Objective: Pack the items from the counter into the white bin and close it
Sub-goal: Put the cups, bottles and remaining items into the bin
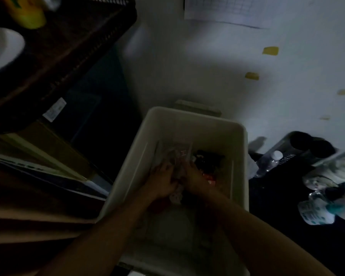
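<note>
super dark, left hand (161,181) and right hand (195,179) close together in the white bin (187,121), on crumpled packets (176,196), can't tell the grip

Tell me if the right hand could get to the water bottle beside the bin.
Probably yes. The right hand is down inside the white bin, so it must lift over the right wall; the water bottle lies just beyond, uncovered.

The room is looking very dim. A pale wall (207,56) is standing at the far side, with a sheet of paper (227,10) and small yellow notes (270,50) sticking on it. A dark shelf (78,46) is sitting on the left
</note>
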Demonstrator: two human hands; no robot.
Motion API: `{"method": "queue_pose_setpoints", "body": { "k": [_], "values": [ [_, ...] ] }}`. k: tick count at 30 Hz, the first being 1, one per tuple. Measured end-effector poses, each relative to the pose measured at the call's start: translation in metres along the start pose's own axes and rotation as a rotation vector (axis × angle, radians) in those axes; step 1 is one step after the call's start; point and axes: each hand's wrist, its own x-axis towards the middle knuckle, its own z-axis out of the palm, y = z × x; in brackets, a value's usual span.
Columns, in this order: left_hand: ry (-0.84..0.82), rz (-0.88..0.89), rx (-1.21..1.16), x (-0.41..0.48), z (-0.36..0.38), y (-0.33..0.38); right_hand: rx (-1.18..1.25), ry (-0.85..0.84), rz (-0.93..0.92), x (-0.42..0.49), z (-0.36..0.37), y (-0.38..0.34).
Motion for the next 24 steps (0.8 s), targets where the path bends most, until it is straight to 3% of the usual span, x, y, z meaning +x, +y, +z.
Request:
{"method": "queue_pose_setpoints", "body": {
  "k": [4, 7, 14, 24],
  "values": [
    [0.075, 0.08, 0.0, -0.004, -0.008, 0.015, 0.012, 0.104, 0.066, -0.017, -0.018, 0.0],
    [0.101, 0.132, 0.022, -0.002, -0.012, 0.033, 0.047, 0.172, -0.081, -0.033, -0.04, -0.004],
    [0.219, 0.248, -0.011, 0.003, -0.025, 0.096, -0.04, 0.352, -0.089, -0.066, -0.095, -0.006],
    [0.249, 0.399, 0.112, 0.021, -0.03, 0.182, -0.108, 0.442, -0.059, -0.115, -0.163, 0.025]
  ]
}}
